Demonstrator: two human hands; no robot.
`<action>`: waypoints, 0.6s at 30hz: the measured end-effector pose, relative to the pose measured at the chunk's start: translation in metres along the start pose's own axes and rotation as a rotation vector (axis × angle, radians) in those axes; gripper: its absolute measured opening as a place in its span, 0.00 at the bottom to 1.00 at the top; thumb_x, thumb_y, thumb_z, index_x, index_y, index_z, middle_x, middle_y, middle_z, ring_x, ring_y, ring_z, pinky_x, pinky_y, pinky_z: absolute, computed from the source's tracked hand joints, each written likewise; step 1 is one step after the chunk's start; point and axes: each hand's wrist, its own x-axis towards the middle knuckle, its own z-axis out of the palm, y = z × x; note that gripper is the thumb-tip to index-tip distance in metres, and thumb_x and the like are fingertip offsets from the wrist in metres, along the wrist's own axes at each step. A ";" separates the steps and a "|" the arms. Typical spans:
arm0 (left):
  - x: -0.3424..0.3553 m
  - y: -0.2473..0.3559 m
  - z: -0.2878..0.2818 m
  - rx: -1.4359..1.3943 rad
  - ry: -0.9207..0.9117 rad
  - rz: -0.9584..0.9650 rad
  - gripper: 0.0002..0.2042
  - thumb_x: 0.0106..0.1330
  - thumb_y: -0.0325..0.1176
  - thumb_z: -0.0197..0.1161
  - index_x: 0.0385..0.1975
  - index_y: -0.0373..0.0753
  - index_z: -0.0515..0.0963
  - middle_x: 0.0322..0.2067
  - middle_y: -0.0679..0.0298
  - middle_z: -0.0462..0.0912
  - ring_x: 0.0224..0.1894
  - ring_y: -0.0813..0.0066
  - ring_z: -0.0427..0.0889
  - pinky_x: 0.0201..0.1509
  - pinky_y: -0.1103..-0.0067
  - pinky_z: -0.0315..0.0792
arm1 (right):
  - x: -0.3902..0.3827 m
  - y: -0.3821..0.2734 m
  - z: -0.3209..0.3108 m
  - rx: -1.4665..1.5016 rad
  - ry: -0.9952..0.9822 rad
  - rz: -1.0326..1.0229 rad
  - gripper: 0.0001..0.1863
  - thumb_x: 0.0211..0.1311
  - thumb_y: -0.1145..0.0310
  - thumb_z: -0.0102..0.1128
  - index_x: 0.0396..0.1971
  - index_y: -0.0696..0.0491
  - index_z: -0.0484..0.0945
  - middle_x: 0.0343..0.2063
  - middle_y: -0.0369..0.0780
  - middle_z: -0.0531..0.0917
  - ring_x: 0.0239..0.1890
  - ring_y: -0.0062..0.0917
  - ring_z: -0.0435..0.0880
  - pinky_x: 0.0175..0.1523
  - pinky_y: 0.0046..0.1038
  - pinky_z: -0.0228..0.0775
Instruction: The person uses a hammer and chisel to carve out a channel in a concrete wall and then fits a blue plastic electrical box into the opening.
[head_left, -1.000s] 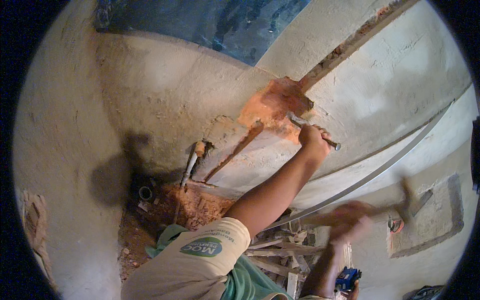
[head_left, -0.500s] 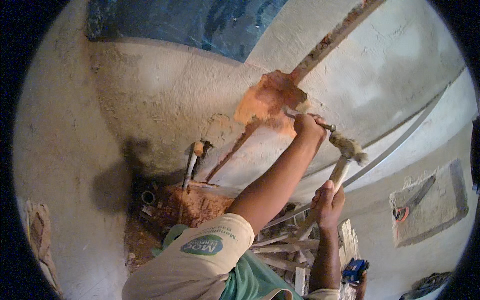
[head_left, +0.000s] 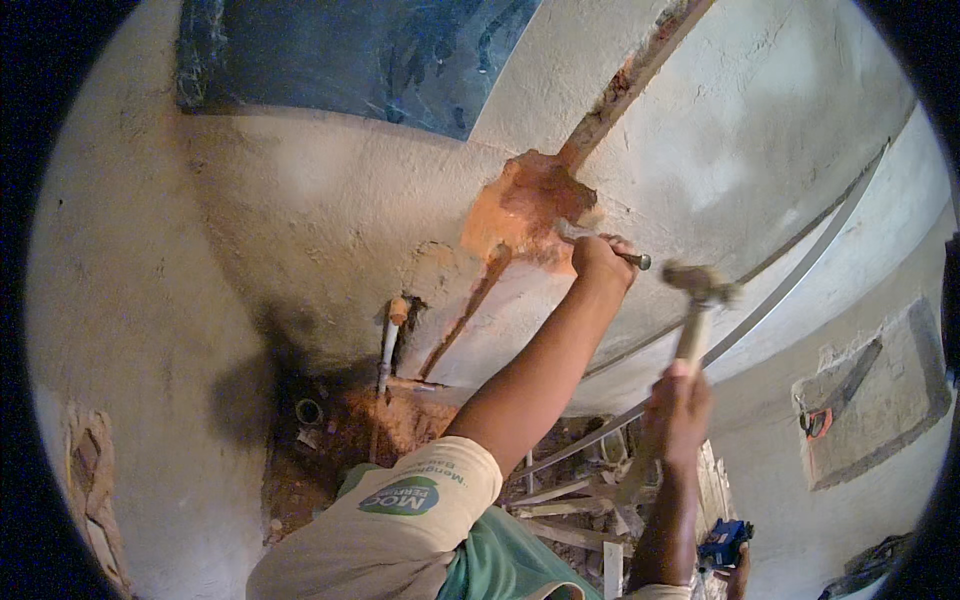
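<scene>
Grey, rough plaster wall (head_left: 310, 190): most of the view is filled by it; the view has been tipped a little since half a second ago.
Dark blue flat sheet (head_left: 340, 65): seen at the top, against the wall.
Hammer with pale wooden handle (head_left: 697, 320): half a second ago its head was seen at the chisel's end; now it is held apart, just to the right, and its head is blurred.
Orange, jagged hole (head_left: 530, 205): cut into the wall, with a long groove (head_left: 610, 105) joined to its top.
White pipe with orange end (head_left: 387, 345): seen below and left of the hole.
Thin, dark metal chisel (head_left: 641, 261): its tip is kept at the hole's lower right edge, as before.
Right hand (head_left: 682, 408): wrapped around the handle, a bit blurred.
Left hand (head_left: 602, 258): curled around the chisel, near the hole.
</scene>
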 end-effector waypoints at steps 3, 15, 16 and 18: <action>0.004 0.005 -0.014 -0.084 0.028 0.025 0.07 0.56 0.29 0.37 0.17 0.41 0.55 0.12 0.68 0.57 0.11 0.79 0.55 0.13 0.85 0.54 | 0.007 -0.030 -0.021 0.148 0.222 -0.356 0.24 0.58 0.44 0.41 0.24 0.53 0.65 0.14 0.34 0.68 0.13 0.18 0.67 0.18 0.20 0.61; -0.020 0.004 -0.044 0.100 -0.073 -0.016 0.15 0.63 0.44 0.44 0.15 0.47 0.59 0.10 0.73 0.58 0.09 0.83 0.57 0.10 0.86 0.54 | -0.017 0.039 0.002 0.061 -0.092 0.042 0.17 0.61 0.54 0.45 0.23 0.53 0.64 0.12 0.30 0.66 0.13 0.14 0.64 0.16 0.19 0.55; -0.019 0.002 -0.048 0.141 -0.060 -0.023 0.15 0.63 0.43 0.44 0.15 0.47 0.60 0.10 0.73 0.58 0.09 0.83 0.57 0.10 0.86 0.53 | -0.019 0.034 -0.002 0.103 -0.059 0.018 0.17 0.61 0.54 0.46 0.23 0.53 0.65 0.12 0.31 0.66 0.13 0.14 0.64 0.16 0.19 0.56; -0.026 0.000 -0.050 0.220 -0.023 -0.042 0.14 0.63 0.41 0.43 0.15 0.47 0.60 0.10 0.73 0.58 0.09 0.83 0.57 0.10 0.86 0.53 | -0.025 0.021 -0.010 0.146 0.039 -0.053 0.19 0.60 0.51 0.44 0.23 0.53 0.65 0.12 0.32 0.67 0.13 0.15 0.65 0.16 0.19 0.57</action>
